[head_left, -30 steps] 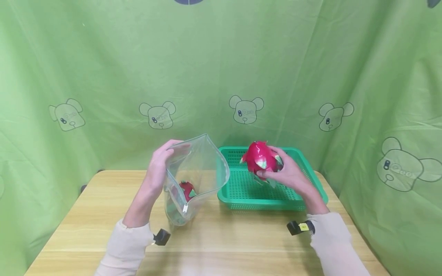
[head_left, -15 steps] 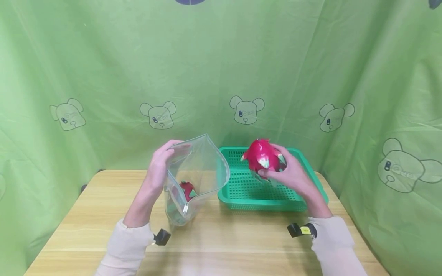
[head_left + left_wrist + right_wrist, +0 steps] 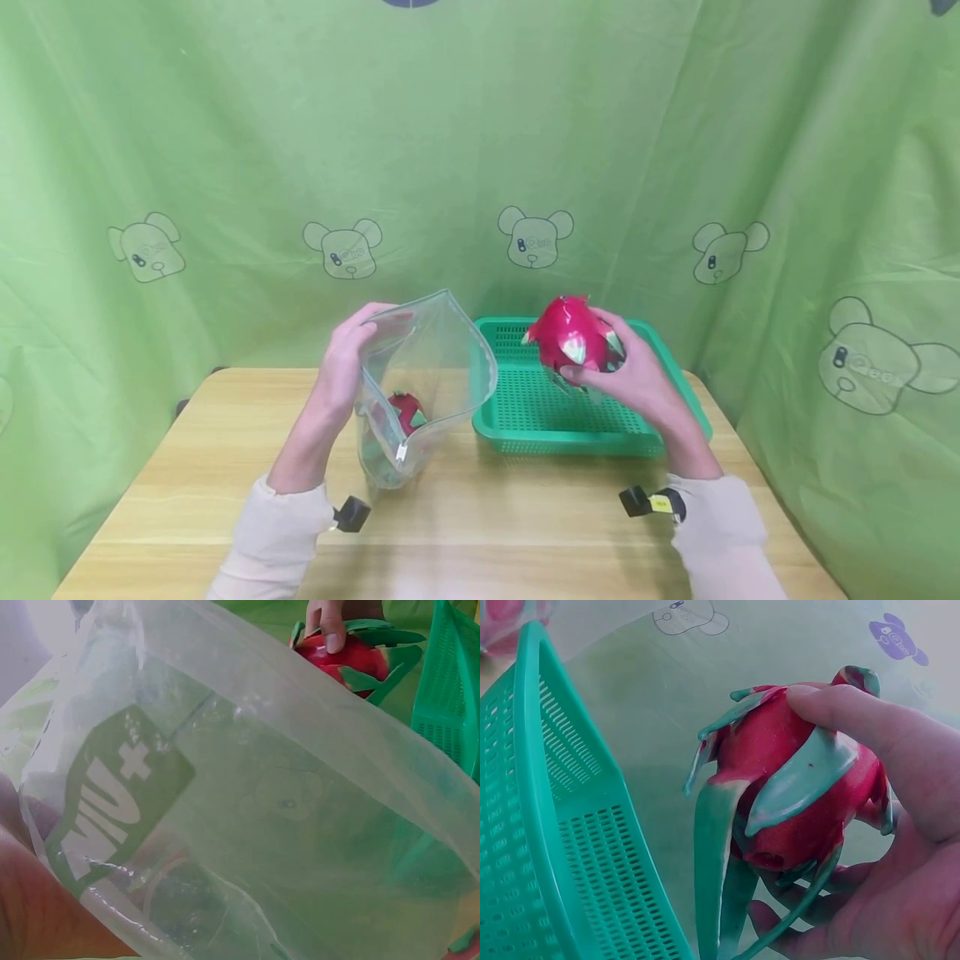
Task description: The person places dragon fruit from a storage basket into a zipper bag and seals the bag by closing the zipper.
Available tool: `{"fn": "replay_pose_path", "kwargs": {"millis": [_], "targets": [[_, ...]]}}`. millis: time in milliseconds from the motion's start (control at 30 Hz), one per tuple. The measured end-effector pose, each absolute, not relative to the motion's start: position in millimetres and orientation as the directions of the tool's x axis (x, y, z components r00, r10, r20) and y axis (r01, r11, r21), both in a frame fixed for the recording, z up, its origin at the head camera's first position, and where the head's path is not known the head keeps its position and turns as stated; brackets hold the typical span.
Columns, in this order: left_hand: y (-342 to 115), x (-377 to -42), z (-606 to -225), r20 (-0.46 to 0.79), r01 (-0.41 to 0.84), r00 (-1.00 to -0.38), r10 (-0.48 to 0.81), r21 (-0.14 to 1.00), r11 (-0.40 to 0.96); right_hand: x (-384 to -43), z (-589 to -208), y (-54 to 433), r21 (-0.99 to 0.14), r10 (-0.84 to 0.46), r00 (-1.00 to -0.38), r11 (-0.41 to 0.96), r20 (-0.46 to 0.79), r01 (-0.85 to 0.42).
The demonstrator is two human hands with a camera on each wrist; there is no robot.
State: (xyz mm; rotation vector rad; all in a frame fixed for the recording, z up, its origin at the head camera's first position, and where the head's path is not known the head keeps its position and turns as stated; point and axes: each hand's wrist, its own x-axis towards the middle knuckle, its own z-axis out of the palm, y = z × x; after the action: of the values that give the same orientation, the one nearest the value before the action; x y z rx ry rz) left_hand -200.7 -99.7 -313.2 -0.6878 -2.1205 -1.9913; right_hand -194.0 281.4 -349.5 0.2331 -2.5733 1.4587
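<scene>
My left hand grips the left edge of a clear zip bag, whose mouth gapes up and to the right. Low inside the bag lies a red dragon fruit with green scales. In my right hand is a larger dragon fruit, held above the green basket, the thumb on its near side. The right wrist view shows this dragon fruit close up, its long green scales hanging down. Printed lettering marks the bag in the left wrist view, where it hides most of my left hand.
A green perforated plastic basket stands at the back right of the wooden table, just right of the bag. Behind and on both sides hangs a green curtain with bear-head outlines.
The dragon fruit in my right hand has risen a little above the basket and shifted slightly right. My left hand and the bag have stayed put.
</scene>
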Motion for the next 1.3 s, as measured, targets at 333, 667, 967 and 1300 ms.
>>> {"fn": "replay_pose_path", "kwargs": {"millis": [333, 667, 967, 1300], "targets": [[-101, -199, -314, 0.416, 0.427, -0.883, 0.218, 0.904, 0.004, -190, -346, 275, -0.845, -0.041, -0.969, 0.481, 0.245, -0.234], [-101, -198, -314, 0.417, 0.424, -0.882, 0.220, 0.905, -0.018, -183, -346, 274, -0.842, -0.004, -0.957, 0.473, 0.290, -0.258], [-101, -197, -314, 0.421, 0.427, -0.881, 0.215, 0.904, -0.021, -178, -349, 271, -0.887, 0.054, -0.962, 0.403, 0.269, -0.226], [-104, -198, -316, 0.429, 0.434, -0.879, 0.207, 0.901, -0.023, -170, -349, 264, -0.894, 0.103, -0.949, 0.380, 0.297, -0.239]]}}
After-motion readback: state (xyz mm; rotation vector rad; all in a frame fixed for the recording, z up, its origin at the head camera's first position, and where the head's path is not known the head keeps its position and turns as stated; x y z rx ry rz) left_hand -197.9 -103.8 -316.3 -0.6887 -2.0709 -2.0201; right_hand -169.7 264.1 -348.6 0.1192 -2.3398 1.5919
